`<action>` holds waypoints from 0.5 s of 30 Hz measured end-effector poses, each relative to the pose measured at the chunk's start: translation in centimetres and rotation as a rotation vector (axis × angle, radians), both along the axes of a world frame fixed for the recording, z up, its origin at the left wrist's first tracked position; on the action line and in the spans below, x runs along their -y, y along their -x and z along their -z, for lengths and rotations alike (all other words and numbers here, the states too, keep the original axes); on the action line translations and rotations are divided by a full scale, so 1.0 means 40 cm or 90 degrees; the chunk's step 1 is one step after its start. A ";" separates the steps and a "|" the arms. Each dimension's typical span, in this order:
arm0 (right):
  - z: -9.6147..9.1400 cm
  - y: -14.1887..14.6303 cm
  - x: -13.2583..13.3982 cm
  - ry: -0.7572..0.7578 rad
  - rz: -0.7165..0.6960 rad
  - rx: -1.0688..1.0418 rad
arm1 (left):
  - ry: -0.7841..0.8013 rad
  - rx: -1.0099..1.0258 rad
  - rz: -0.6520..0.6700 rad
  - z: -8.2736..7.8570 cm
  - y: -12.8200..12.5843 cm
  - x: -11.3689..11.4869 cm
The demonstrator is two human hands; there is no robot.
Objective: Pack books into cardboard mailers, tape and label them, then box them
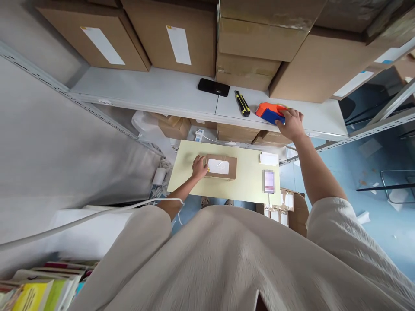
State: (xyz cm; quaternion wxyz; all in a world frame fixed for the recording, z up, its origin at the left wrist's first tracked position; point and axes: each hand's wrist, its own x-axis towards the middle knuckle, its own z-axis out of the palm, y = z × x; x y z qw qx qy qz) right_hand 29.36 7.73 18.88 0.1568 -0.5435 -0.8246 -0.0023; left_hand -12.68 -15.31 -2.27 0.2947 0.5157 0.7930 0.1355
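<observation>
A small cardboard box (232,166) with a white label lies on a pale yellow table (246,185). At the box's left end is my left hand (199,166), fingers spread a little and touching its edge. My right hand (292,122) reaches up to the grey shelf (181,90), its thumb and fingers closed on the right end of an orange and blue tape dispenser (269,113). The dispenser rests on the shelf or just above it; I cannot tell which. Left of it lie a yellow and black box cutter (242,103) and a black phone (213,87).
Large cardboard boxes (249,39) fill the back of the shelf. A lit phone (269,181) and a white stack of labels (268,158) lie at the table's right end. A carton of small labelled boxes (296,211) stands below. A white cable (97,216) crosses at left.
</observation>
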 end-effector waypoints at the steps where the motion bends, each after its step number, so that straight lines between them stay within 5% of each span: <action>1: 0.001 0.008 0.024 -0.021 0.007 0.002 | 0.003 0.004 0.000 0.006 0.008 0.000; 5: 0.086 0.073 0.167 0.006 0.044 -0.061 | -0.008 0.021 0.009 0.029 0.032 -0.010; 9: 0.287 0.188 0.310 0.306 0.088 -0.222 | -0.010 0.072 0.000 0.049 0.037 -0.040; 12: 0.433 0.271 0.370 0.551 0.227 -0.353 | 0.015 0.125 -0.028 0.061 0.031 -0.071; 15: 0.532 0.326 0.399 0.632 0.363 -0.449 | 0.047 0.170 -0.047 0.074 0.025 -0.097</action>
